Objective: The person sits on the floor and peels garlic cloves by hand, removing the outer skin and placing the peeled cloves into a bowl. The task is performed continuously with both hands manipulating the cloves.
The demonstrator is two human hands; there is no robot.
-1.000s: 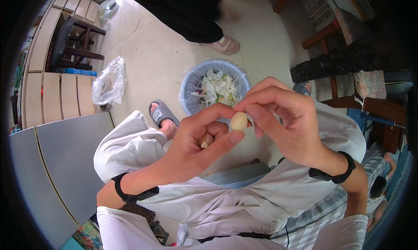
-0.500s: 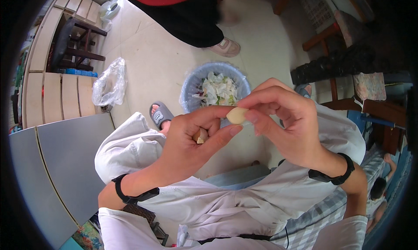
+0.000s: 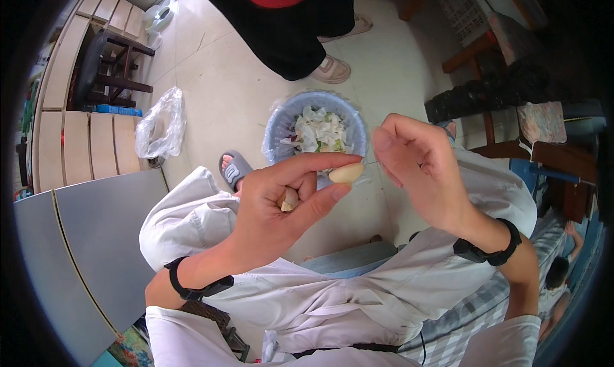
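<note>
Between the thumb and forefinger of my left hand (image 3: pixel 281 200) is a pale, peeled garlic clove (image 3: pixel 347 174). The curled fingers of the same hand also keep an unpeeled garlic piece (image 3: pixel 290 200) against the palm. My right hand (image 3: pixel 422 168) is apart from the clove, a little to its right, thumb and bent fingers drawn together; anything in that pinch is hidden. Below both hands, on the floor, a blue basket-like bin (image 3: pixel 274 133) lined with clear plastic holds whitish peels and green scraps (image 3: pixel 318 131).
A person in black trousers (image 3: pixel 281 40) stands beyond the bin. At left, a clear plastic bag (image 3: pixel 160 124) lies on the floor near a dark stool (image 3: pixel 105 66) and a grey cabinet (image 3: pixel 109 232). Dark wooden furniture (image 3: pixel 550 152) lines the right. Another person (image 3: pixel 555 284) is at lower right.
My right hand has let go of the peeled garlic clove and drawn up and right. The clove stays in my left hand, tilted slightly. The standing person's other shoe has come into clearer view.
</note>
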